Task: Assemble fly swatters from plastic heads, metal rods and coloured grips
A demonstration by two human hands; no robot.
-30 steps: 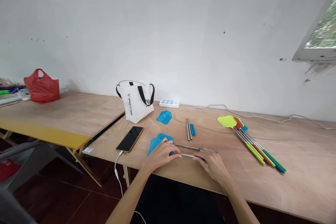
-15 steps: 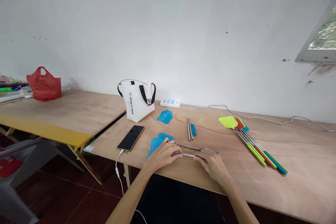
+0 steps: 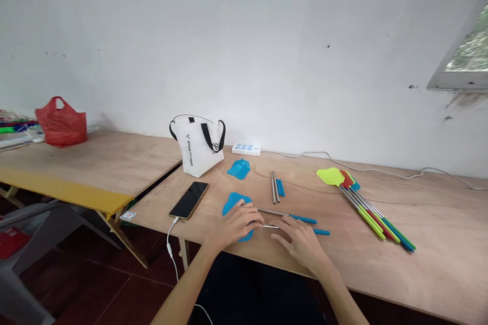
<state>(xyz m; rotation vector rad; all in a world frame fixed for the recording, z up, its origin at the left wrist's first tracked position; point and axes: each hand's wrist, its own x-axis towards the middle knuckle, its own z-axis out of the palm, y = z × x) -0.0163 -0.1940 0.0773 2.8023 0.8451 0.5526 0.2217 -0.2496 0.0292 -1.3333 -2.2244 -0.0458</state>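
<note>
Two blue fly swatters lie side by side near the table's front edge. The farther fly swatter [image 3: 274, 212] has a mesh head, a thin metal rod and a blue handle. My left hand [image 3: 238, 222] is closed on the nearer swatter [image 3: 321, 232] where its rod meets the head, partly hiding both heads. Over that swatter's rod and handle lies my right hand [image 3: 299, 239], its thumb apart from the fingers. Beyond the hands are metal tubes [image 3: 275, 188], short blue grips [image 3: 280, 188] and a stack of loose blue swatter heads [image 3: 239, 168].
Assembled yellow, red, green and blue swatters [image 3: 371, 208] lie at the right. A charging phone [image 3: 189, 199], a white bag [image 3: 200, 147] and a power strip [image 3: 246, 149] stand left and behind. A red bag [image 3: 63, 124] sits on the other table [image 3: 95, 162].
The nearer swatter has turned and shifted, so its head shows below my left hand and its handle end right of my right hand. My right hand's fingers have loosened and spread.
</note>
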